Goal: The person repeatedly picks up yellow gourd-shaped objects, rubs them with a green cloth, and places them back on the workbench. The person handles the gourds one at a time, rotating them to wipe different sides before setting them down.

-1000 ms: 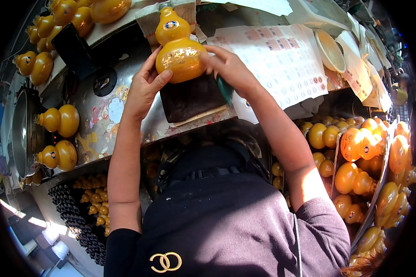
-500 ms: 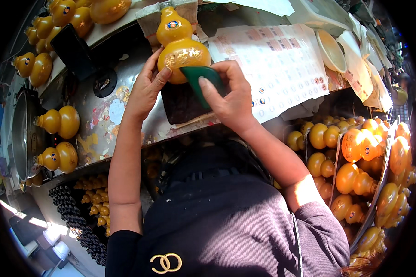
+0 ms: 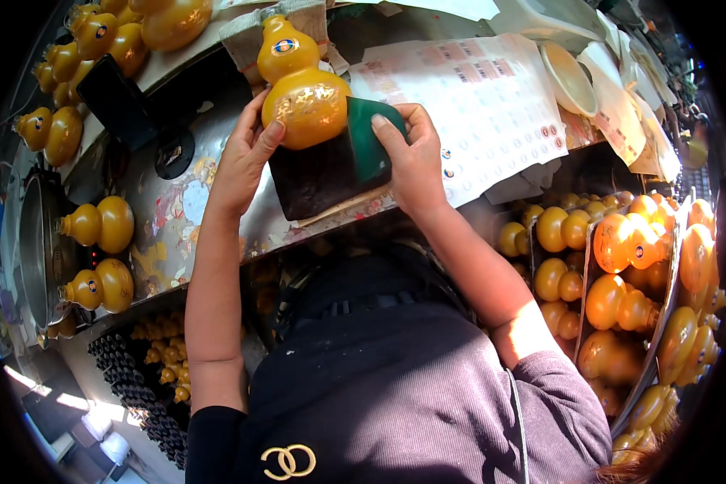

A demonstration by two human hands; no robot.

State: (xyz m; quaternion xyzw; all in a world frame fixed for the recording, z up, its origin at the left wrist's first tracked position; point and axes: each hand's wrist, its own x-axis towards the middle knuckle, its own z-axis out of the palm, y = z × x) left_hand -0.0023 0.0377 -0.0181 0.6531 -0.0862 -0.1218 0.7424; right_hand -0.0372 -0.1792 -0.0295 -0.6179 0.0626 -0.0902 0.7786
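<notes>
- Up on the desk (image 3: 177,218), we steady a glossy amber gourd-shaped bottle (image 3: 302,93) that stands upright on a dark square pad (image 3: 319,177); its surface is smooth and shiny, with gold flecks over the rounded lower bulb.
- Our left hand (image 3: 242,157) curls around the left side of the lower bulb, thumb against the glaze, gripping the bottle.
- Our right hand (image 3: 415,157) is closed on a dark green pad (image 3: 367,137), soft and matte in look, and presses it against the right side of the bulb.
- A small oval label, blue and white with a red edge, sits on the front of the bottle's upper bulb; a grey cloth (image 3: 242,36) lies behind the neck.
- The desk top looks like worn metal, streaked with patches of gold, red and pale colour.
- Just right of the bottle lies a white sheet of small round stickers (image 3: 492,105), set in rows, some blue and some red.
- A shallow cream bowl (image 3: 569,77) rests past the sheet.
- More glazed gourd bottles lie on their sides at the left (image 3: 101,226), and many fill trays at the right (image 3: 621,258).
- Small gold gourd stoppers (image 3: 165,355) sit in a dark rack at lower left.
</notes>
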